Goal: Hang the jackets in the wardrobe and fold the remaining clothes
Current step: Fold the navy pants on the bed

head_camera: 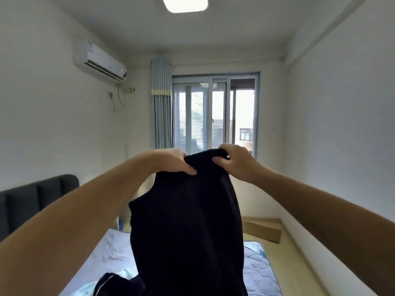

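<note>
Head view: left hand (176, 162) and right hand (236, 162) each grip the black knit garment (188, 223).

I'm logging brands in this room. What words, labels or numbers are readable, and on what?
No text is readable.
Air conditioner: a sticker and a small front mark, both too blurred to read.
Dark garment gripped by the left hand and right hand: no label visible.

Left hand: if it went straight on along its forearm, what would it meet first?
The left hand would probably first press into the black garment in its grip, then reach the right hand close beside it. Beyond them only the far window shows; depth is unclear.
</note>
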A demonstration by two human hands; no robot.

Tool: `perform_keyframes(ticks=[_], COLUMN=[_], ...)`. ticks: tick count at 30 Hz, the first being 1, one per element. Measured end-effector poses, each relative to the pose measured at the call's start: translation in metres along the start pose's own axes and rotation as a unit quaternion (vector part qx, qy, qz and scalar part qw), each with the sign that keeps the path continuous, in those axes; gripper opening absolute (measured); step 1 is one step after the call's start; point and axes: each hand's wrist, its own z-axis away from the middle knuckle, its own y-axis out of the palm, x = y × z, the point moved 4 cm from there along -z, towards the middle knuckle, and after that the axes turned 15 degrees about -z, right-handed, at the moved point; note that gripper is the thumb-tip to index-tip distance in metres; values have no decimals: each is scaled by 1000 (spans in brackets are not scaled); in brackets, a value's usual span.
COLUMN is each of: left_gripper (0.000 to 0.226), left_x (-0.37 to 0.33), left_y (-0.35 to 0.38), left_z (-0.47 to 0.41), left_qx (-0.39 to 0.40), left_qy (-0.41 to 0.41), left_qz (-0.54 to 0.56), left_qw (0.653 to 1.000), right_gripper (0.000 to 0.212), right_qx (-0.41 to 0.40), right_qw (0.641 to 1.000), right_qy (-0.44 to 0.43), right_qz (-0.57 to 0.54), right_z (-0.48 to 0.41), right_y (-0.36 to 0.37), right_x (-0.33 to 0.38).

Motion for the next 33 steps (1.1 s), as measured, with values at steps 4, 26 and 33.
perform_keyframes(ticks=[4, 26, 33], left_gripper=[45, 43, 12], left_x=[3, 48, 52], left_y=[7, 17, 0], left_z=[20, 51, 24], left_qx=[-34, -335, -187], left_qy=[72, 388, 302], left_qz=[15, -421, -472], left_qw=[997, 748, 807], right_gripper=[5, 23, 22], right_qx=[35, 290, 337], right_qw=[997, 930, 876], right_qy=[-54, -12, 58], right_qz=[52, 223, 339], right_z=[9, 50, 43], right_y=[-26, -54, -60], right_x=[14, 55, 41])
